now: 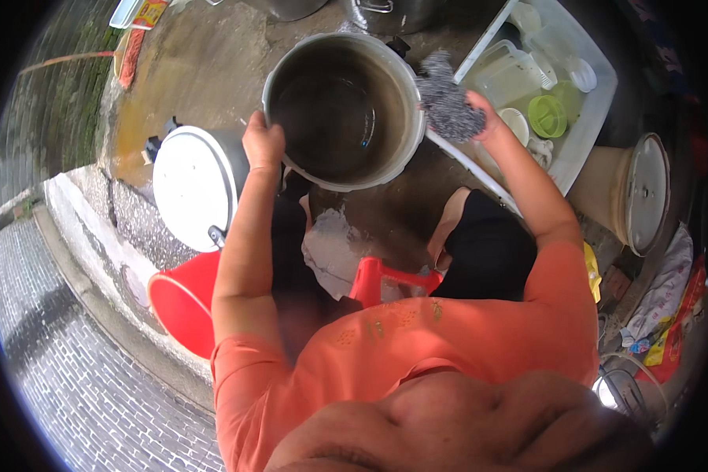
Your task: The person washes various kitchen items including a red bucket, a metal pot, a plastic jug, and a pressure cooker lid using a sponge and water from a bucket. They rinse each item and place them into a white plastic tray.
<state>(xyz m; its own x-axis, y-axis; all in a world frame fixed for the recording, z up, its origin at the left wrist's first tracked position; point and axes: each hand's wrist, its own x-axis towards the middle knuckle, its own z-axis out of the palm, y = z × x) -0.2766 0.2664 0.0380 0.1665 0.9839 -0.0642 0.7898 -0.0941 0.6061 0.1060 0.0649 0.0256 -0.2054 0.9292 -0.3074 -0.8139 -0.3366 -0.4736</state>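
A large round metal pot (336, 112) with a dull, dark interior is before me, its opening facing up towards the camera. My left hand (264, 141) grips its rim at the left side. In my right hand (487, 118) is a grey cloth (448, 100), partly against the outer right side of the pot's rim. A white translucent tub (596, 118) holding plastic containers and a green strainer-like basket (547, 116) stands just beyond my right hand.
A white-faced metal pot (194, 189) and a red bucket (183, 307) stand at the left. A red plastic stool (369, 280) is between my legs. At the right lies a beige bucket (607, 189); more metal pots (395, 15) stand at the top.
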